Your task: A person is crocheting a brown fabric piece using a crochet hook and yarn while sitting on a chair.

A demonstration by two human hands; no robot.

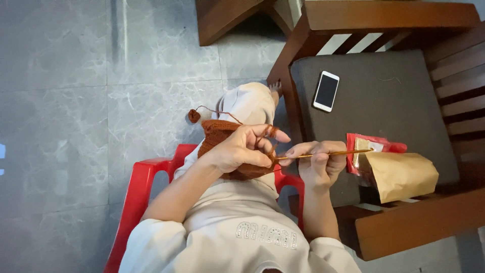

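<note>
Gold crochet hook (328, 153) lies near-horizontal, tip toward rust-brown knit piece (222, 139); right hand (318, 162) pinches hook, left hand (245, 146) clasps piece.

Soft, even daylight fills the scene, fairly bright and without harsh glare. The glossy grey marble floor tiles (60, 101) carry pale, diffuse reflections. Shadows lie faint under the dark wooden armchair (404, 20). Focus is sharp throughout, with slight wide-angle stretching at the edges.

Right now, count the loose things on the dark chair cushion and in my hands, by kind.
Phone: 1
Brown paper bag: 1
Red packet: 1
Crochet hook in right hand: 1
Rust-brown crochet piece in left hand: 1
Total: 5
</note>
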